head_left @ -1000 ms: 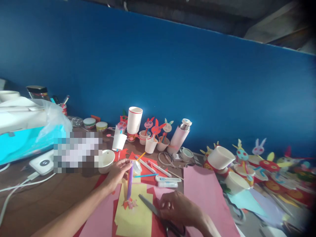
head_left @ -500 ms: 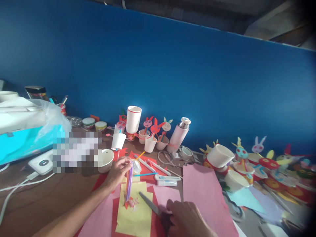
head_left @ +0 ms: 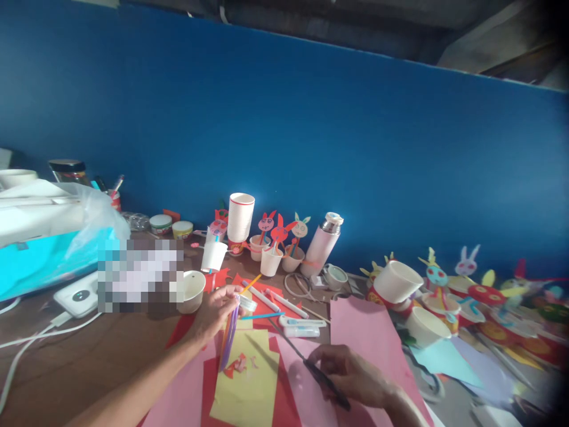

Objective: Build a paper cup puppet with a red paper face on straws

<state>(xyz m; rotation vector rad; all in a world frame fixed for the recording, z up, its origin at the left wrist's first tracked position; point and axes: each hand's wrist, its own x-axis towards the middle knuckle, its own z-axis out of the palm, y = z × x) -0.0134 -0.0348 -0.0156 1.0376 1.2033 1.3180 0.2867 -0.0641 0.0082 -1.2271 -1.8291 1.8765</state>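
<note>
My left hand [head_left: 224,308] is closed, pinching the top ends of purple and orange straws [head_left: 229,341] that hang down over the yellow paper [head_left: 244,394]. My right hand [head_left: 351,373] is closed around the black handle of scissors [head_left: 326,381], whose blades point up and left, apart from the straws. Small red and pink paper scraps [head_left: 239,363] lie on the yellow paper. Beneath are red and pink sheets [head_left: 306,376]. A blue straw [head_left: 262,315], white pens [head_left: 291,305] and a utility knife [head_left: 302,322] lie just beyond.
An empty paper cup [head_left: 192,290] stands left of my left hand. Rabbit-faced paper cups [head_left: 271,261], a stack of cups [head_left: 241,216] and a pink flask [head_left: 320,244] line the back. More decorated cups [head_left: 440,302] crowd the right. A power bank [head_left: 76,295] lies left.
My right hand has lifted the scissors off the paper and turned them, handle now more visible. The straws in my left hand tilt slightly more to the left at the bottom.
</note>
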